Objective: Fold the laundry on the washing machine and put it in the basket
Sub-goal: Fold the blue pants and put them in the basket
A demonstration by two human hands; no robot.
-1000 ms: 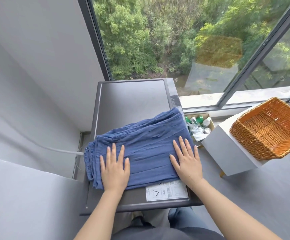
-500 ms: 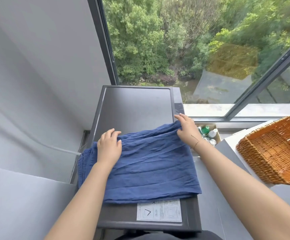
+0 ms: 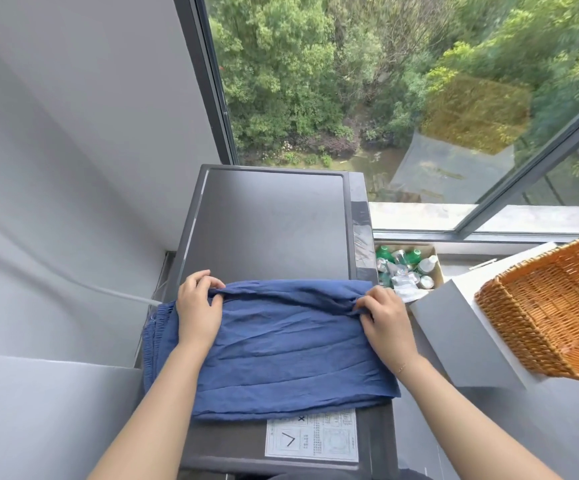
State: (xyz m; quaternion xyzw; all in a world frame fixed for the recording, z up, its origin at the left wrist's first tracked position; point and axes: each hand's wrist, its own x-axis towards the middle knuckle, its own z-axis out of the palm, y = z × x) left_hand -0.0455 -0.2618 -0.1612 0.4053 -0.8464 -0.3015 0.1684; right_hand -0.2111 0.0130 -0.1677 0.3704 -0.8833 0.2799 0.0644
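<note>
Head view. Left hand: fingers curled, pinching the far edge of the blue garment near its left end. Right hand: fingers curled, gripping the same far edge at its right end. Both forearms reach in from the near edge of the frame; a thin bracelet sits at the right wrist.

Garment: blue, creased fabric, folded into a broad band lying across the near half of the washing machine top. Far edge bunched and slightly raised between the two hands. A gathered, elastic-looking portion hangs over the machine's left side. Near edge lies just beyond a white instruction label stuck to the lid; garment overlaps the label's far margin.

Far half of the dark grey machine top is bare.

Wicker basket: orange-brown, to the right of the machine, resting on a white box, well apart from the garment. Nothing visible inside it.

Between machine and white box, on the floor by the window: a cardboard box holding small bottles, some with green caps. Grey wall on the left; a white hose runs along it toward the machine. Window beyond shows trees.
</note>
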